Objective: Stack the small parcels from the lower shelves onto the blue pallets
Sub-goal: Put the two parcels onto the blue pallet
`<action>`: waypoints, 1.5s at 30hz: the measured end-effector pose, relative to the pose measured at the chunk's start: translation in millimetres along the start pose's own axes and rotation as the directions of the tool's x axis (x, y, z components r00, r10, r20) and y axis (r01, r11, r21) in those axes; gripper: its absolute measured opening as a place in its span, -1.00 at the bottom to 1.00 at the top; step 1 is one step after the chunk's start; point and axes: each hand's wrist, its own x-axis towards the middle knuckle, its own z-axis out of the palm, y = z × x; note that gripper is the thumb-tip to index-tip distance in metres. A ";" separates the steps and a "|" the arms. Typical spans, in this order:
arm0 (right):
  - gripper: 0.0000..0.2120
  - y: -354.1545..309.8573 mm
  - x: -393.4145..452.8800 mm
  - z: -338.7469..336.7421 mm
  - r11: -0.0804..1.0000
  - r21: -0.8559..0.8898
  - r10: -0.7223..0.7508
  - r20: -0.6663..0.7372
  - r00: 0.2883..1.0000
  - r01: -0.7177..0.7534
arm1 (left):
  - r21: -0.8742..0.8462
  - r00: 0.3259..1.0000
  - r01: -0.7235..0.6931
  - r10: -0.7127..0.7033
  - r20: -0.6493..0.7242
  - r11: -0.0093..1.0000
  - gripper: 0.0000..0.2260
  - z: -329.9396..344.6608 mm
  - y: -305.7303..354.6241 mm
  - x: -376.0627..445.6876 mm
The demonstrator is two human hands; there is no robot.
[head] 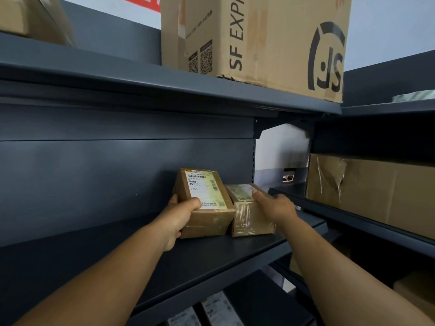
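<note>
Two small brown parcels sit side by side on a dark grey shelf. The taller left parcel carries a white label on top. My left hand grips its near left corner, thumb on the label and fingers round the left side. The lower right parcel is wrapped in clear tape. My right hand holds it from the right, thumb on its top and fingers down its far side. No blue pallet is in view.
A large SF Express carton stands on the shelf above. A big taped carton fills the adjoining shelf unit on the right. Labelled parcels lie on the shelf below. A blurred box sits at the top left.
</note>
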 end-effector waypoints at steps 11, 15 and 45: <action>-0.58 0.9 0.4 21.6 0.891 0.445 -0.062 0.325 0.944 -0.094 | -0.054 0.998 -0.021 0.024 0.051 0.998 -0.60 -34.8 -9.5 -1.0; -0.79 -4.7 -9.1 30.5 0.816 0.565 -0.120 0.367 0.923 -0.118 | -0.088 0.996 -0.079 0.083 0.041 0.993 -0.52 -53.6 -11.0 -9.8; -0.64 -123.1 -301.9 153.0 0.710 0.696 -0.304 0.444 0.843 -0.110 | -0.190 0.893 -0.072 -0.022 -0.449 0.979 -0.55 -297.7 -21.2 -231.9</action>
